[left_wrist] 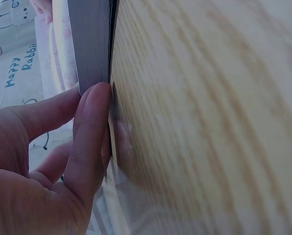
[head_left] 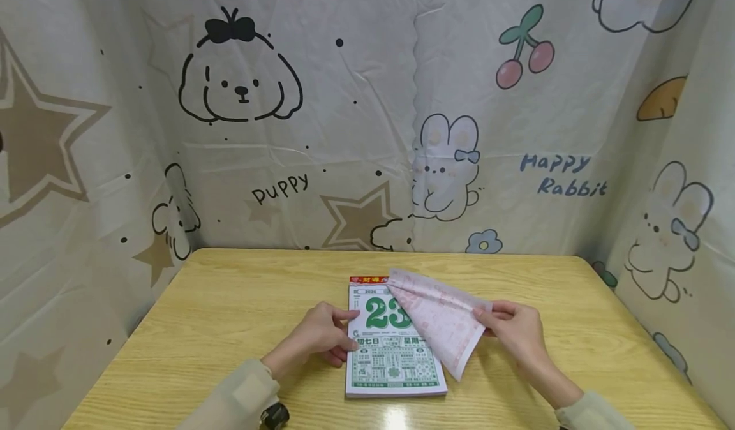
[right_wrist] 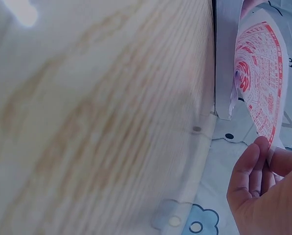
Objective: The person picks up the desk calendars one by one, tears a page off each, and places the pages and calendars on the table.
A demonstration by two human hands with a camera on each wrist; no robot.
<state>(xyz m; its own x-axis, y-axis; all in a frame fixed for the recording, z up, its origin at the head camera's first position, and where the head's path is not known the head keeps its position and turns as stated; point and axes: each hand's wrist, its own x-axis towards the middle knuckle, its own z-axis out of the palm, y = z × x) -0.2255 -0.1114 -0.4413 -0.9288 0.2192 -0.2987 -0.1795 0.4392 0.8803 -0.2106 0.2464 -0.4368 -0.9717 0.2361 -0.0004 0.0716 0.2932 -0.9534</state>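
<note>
Firstly, on the left side, the left hand (head_left: 321, 339) lies on the wooden tabletop (head_left: 218, 315) and presses with its fingers (left_wrist: 89, 142) against the left edge of the tear-off calendar (head_left: 393, 360), with the thumb on top of the page; the fingers are only slightly bent and they steady the block, they do not close around it. The calendar lies flat near the middle of the tabletop and shows a big green 23. To the right of it, the top sheet (head_left: 439, 318) is lifted and folded over, with its upper end seemingly attached at the red binding strip. The right hand (head_left: 517, 331) pinches the free edge of this sheet between thumb and fingers. I think the thin paper could tear crookedly if the pull goes sideways instead of along the binding. Also the whole block could slide or lift if the left hand presses too softly.
</note>
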